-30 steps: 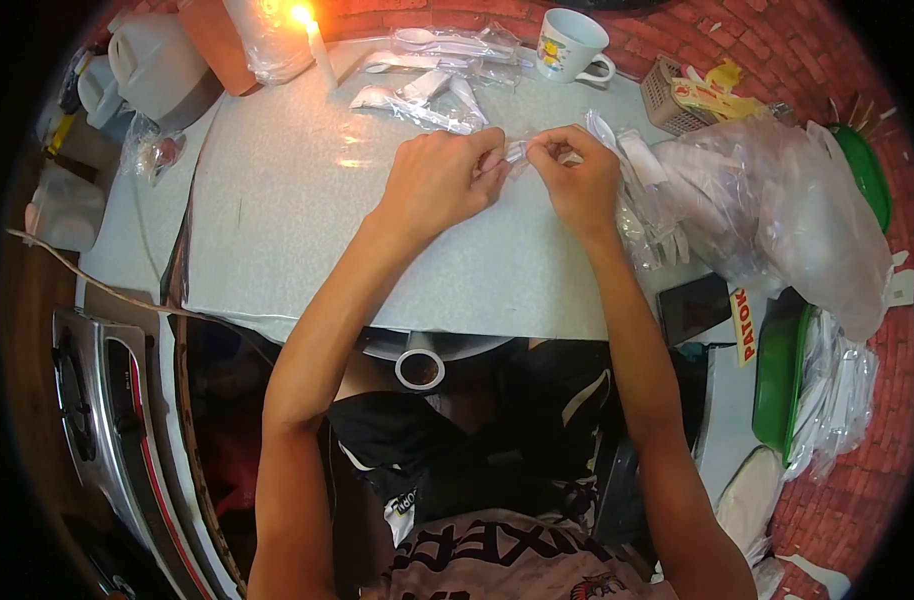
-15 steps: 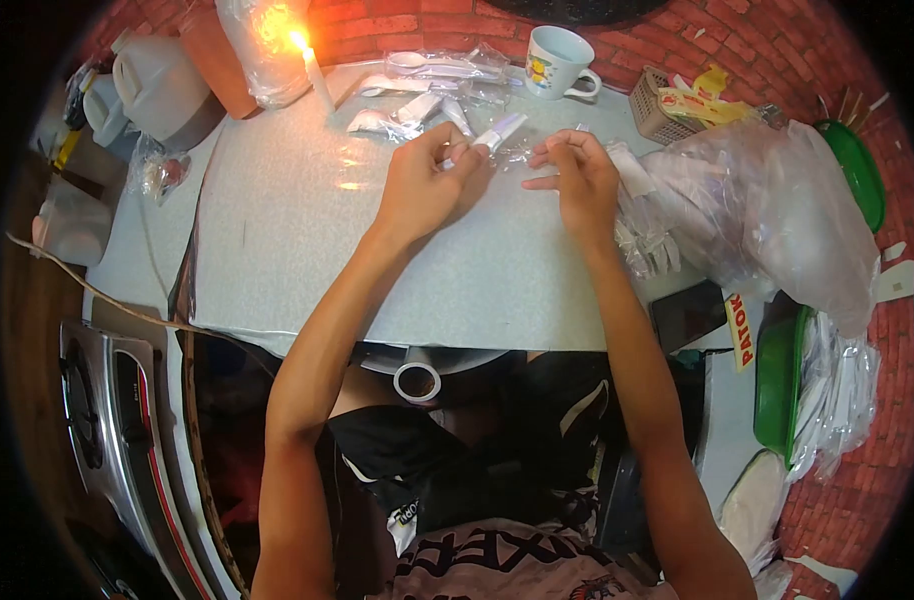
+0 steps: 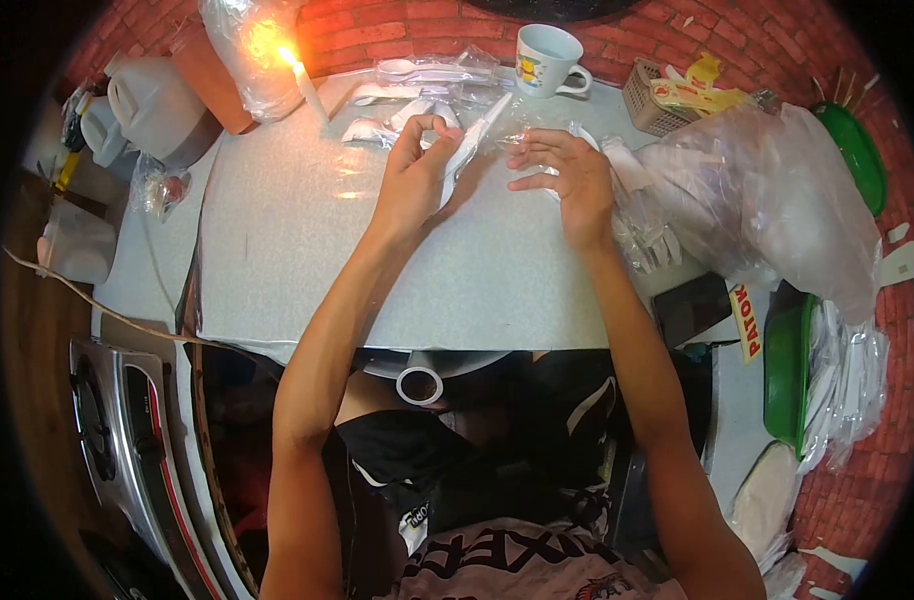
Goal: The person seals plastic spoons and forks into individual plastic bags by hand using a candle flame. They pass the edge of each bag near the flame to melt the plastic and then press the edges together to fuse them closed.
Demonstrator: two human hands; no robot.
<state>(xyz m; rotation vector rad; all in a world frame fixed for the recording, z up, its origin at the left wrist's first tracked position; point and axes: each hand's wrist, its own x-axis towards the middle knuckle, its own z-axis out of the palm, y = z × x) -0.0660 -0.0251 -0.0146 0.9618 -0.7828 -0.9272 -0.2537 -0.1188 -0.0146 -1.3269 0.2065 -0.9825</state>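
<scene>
My left hand [image 3: 415,172] is closed on white plastic cutlery [image 3: 477,138], pinching it between thumb and fingers. The cutlery slants up and to the right; whether it is a spoon or a fork cannot be made out. Across from it, my right hand [image 3: 569,182] has its fingers curved and apart, near clear plastic film [image 3: 514,128]. Wrapped white plastic spoons [image 3: 402,72] lie behind my left hand. More white utensils [image 3: 372,130] rest just left of its fingertips.
A lit candle [image 3: 309,92] stands upright at the back left of the table [image 3: 277,250]. A mug [image 3: 547,62] is at the back, near a basket [image 3: 657,105]. At right lie a plastic bag [image 3: 767,200], a dark phone [image 3: 691,308] and a green tray [image 3: 789,380].
The cutlery in my left hand has turned more upright, and more of its length shows. My right hand's fingers have spread apart, and the hand has shifted slightly left.
</scene>
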